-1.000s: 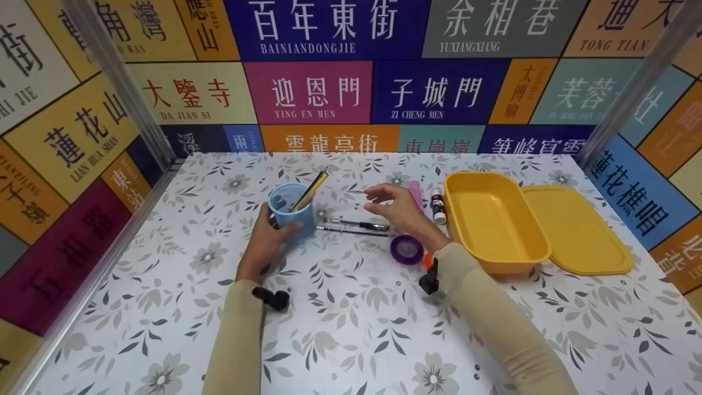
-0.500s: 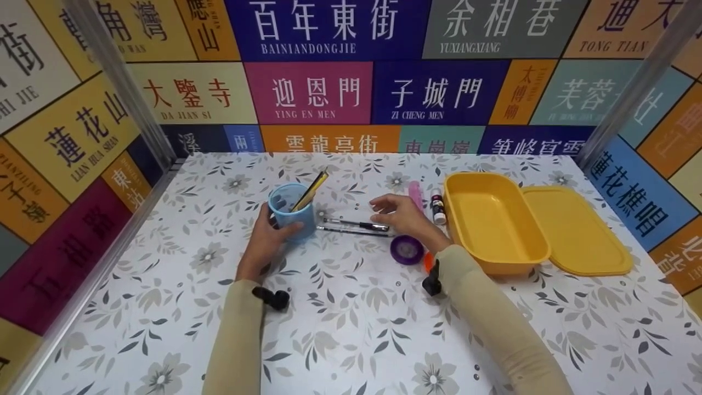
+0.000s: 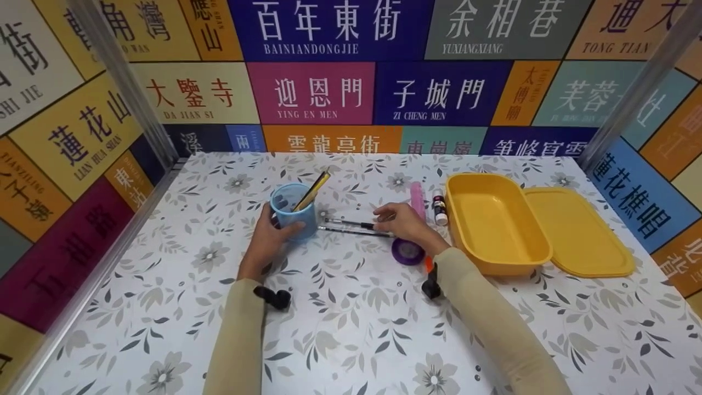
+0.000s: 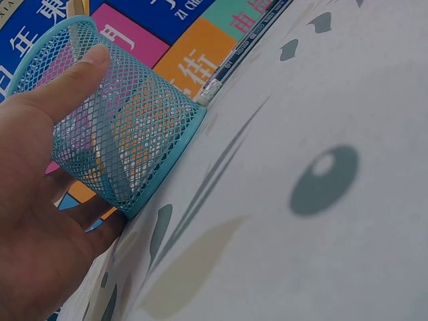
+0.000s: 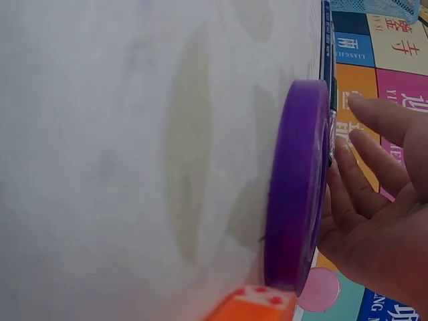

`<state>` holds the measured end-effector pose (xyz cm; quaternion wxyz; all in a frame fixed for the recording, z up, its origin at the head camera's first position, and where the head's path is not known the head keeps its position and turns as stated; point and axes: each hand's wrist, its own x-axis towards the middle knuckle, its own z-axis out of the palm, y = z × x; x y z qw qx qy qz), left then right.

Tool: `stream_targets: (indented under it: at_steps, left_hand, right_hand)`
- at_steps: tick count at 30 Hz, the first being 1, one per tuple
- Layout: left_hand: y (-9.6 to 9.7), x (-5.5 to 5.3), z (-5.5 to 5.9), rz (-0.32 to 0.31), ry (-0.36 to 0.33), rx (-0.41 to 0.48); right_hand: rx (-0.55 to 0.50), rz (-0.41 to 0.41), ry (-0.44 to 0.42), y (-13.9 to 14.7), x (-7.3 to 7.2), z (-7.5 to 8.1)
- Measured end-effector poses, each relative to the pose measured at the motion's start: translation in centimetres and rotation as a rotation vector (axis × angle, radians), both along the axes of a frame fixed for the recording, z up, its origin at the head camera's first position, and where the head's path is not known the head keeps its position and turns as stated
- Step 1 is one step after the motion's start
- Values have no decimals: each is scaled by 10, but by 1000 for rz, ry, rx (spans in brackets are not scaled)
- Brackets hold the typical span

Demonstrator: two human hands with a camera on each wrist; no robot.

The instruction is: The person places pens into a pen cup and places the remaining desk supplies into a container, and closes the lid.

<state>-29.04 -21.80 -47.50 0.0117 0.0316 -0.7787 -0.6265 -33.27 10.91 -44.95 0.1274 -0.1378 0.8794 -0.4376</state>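
My left hand (image 3: 269, 236) grips a light-blue mesh pencil cup (image 3: 298, 224), thumb on its near side and fingers around the far side. A yellow-and-black pencil (image 3: 318, 186) and a wooden-looking stick lean out of the cup. On the table to its right lie a black-capped pen (image 3: 348, 223) and a dark patterned pencil (image 3: 356, 231), whose eraser end lies by the cup's base in the left wrist view. Over the pen's capped end is my right hand (image 3: 406, 222), fingers loosely bent. In the right wrist view its thumb and fingers (image 5: 384, 119) stand apart.
A purple tape roll (image 3: 406, 253) and an orange item (image 3: 429, 265) lie beneath the right wrist. Beyond the hand are a pink strip (image 3: 418, 197) and a glue stick (image 3: 440, 208). A yellow box (image 3: 502, 269) stands at right, its lid (image 3: 592, 236) beside it.
My right hand has come down and slightly nearer to the capped end of the pen. The left hand and the cup have stayed in place.
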Motion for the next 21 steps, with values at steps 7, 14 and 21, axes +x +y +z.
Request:
stream_targets:
  at_steps: [7,14,21]
  left_hand:
    - [0,-2,1,11,-14,-14]
    - [2,-1,3,21,-29,-27]
    - [2,-2,2,35,-44,-35]
  right_hand:
    - [29,-10,3,1,0,1]
    - [97,-39,43,1,-1,1]
    - [146,-47,-5,1,-2,1]
